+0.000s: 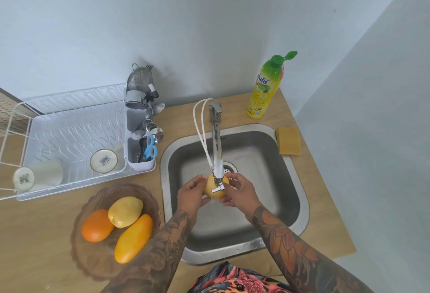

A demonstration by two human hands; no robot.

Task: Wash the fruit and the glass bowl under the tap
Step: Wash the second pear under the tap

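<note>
Right now a yellow fruit (215,190) is being held under the end of the tap (217,153), over the middle of the steel sink (300,202), with the spout's tip partly covering it from above. It is cupped from both sides: the left hand (192,193) is curled round its left flank, and the right hand (239,191) is wrapped round its right, fingers bent onto the skin. Whether water is actually running cannot be made out from here. Three more pieces are waiting in the glass bowl (93,253) on the counter (35,234) just left of the sink: an orange (96,225), a yellow mango (125,211) and a longer orange-yellow mango (133,238) lying against each other. So the job is judged to be in its early part, with the bowl itself not yet emptied for washing. For a good rinse, the fruit should be turned slowly between the palms so every side is brought under the spout, and it should be kept low in the basin so splashes are contained. A wet, smooth skin is likely to be slippery, so a snug grip is advised.
</note>
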